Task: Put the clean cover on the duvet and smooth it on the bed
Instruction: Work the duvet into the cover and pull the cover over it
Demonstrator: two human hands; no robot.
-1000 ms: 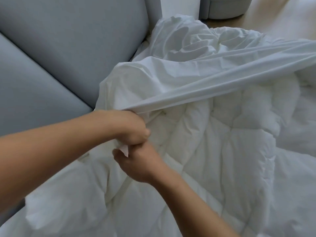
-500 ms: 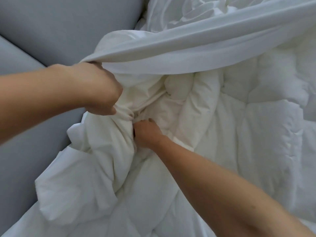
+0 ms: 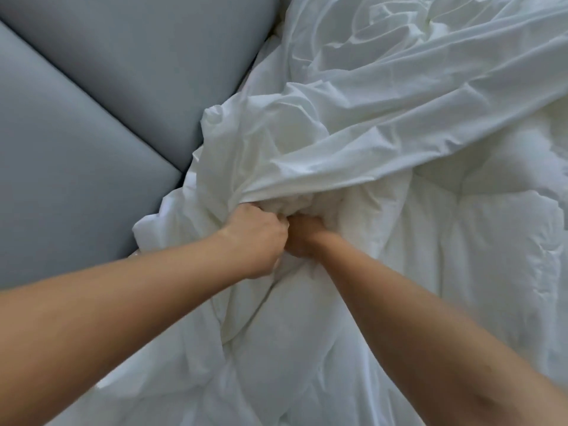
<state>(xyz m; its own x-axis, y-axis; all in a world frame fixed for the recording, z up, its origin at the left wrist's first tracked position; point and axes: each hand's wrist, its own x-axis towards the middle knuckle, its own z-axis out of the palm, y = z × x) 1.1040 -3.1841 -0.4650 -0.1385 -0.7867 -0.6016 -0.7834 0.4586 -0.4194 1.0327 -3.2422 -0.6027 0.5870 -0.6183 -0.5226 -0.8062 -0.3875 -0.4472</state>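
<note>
Closer together now than half a second back, my left grip [image 3: 258, 238] clenches the cover [image 3: 384, 124] edge while my right grip [image 3: 302, 238] holds a bunched duvet [image 3: 461, 256] corner just under it, I guess to seat that corner inside, beside the headboard [image 3: 123, 87].

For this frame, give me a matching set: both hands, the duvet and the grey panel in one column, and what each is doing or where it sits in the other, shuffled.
Column one:
1. left hand
2. right hand
3. duvet
4. grey panel

Column two:
A. quilted, lying bare on the right
B. upper left of the view
C. grips the edge of the cover
D. fingers curled into bunched cloth just under that edge

Pairs: 1-C, 2-D, 3-A, 4-B.
</note>
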